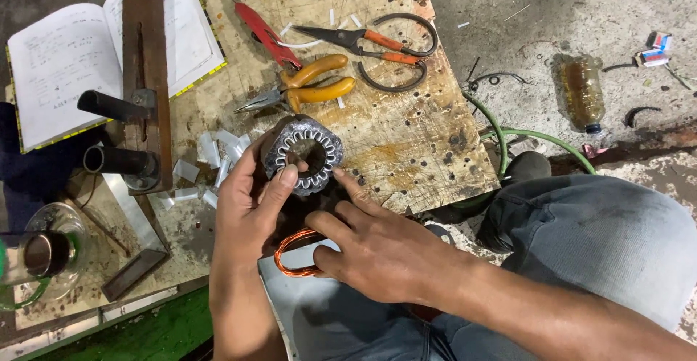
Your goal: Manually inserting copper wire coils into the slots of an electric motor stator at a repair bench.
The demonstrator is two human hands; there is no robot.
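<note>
While the left hand [250, 201] grips the motor core [303, 154] steady on the board [406, 136], the right hand [377, 248] pinches a copper coil [294, 252] beside it.

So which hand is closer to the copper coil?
Right. The right hand pinches the copper coil with thumb and fingers; the left hand is above it, gripping the metal ring.

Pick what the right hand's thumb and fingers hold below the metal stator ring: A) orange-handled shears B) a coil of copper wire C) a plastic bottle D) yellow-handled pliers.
B: the right hand pinches a copper wire coil beside the left hand, which holds the stator.
</note>
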